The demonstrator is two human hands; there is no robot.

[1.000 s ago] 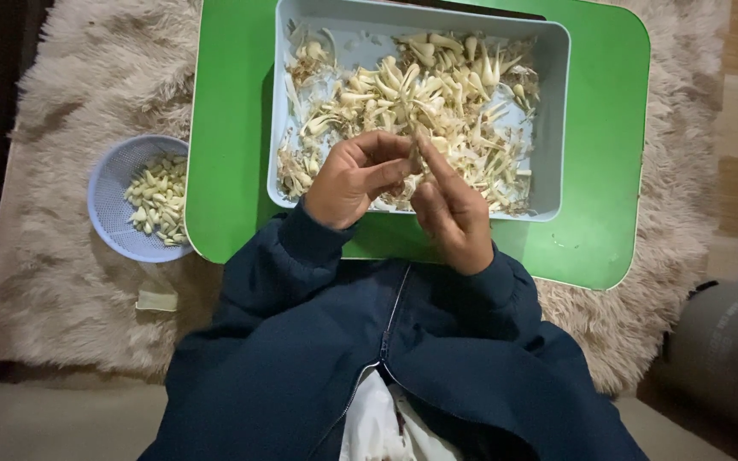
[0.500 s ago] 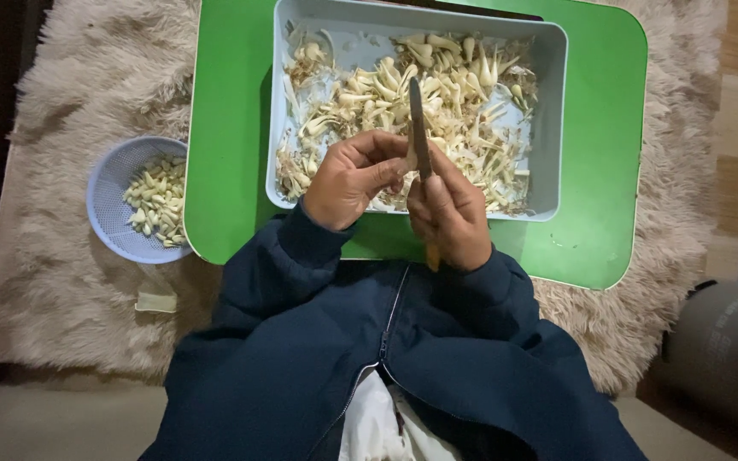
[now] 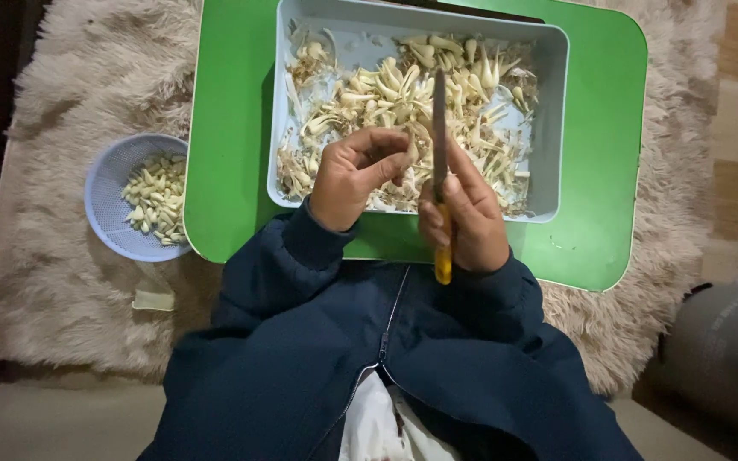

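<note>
Knife (image 3: 439, 128) with a yellow handle stands gripped in the right hand (image 3: 467, 218), blade pointing away over the grey tray (image 3: 553, 128) of pale garlic pieces on the green surface (image 3: 232, 128), while the left hand (image 3: 354, 175) pinches one clove (image 3: 410, 154) beside the blade.

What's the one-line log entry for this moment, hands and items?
right hand: holds yellow-handled knife, blade pointing away | left hand: pinches pale piece over grey tray | tray on green table | blue basket left, on rug
</note>
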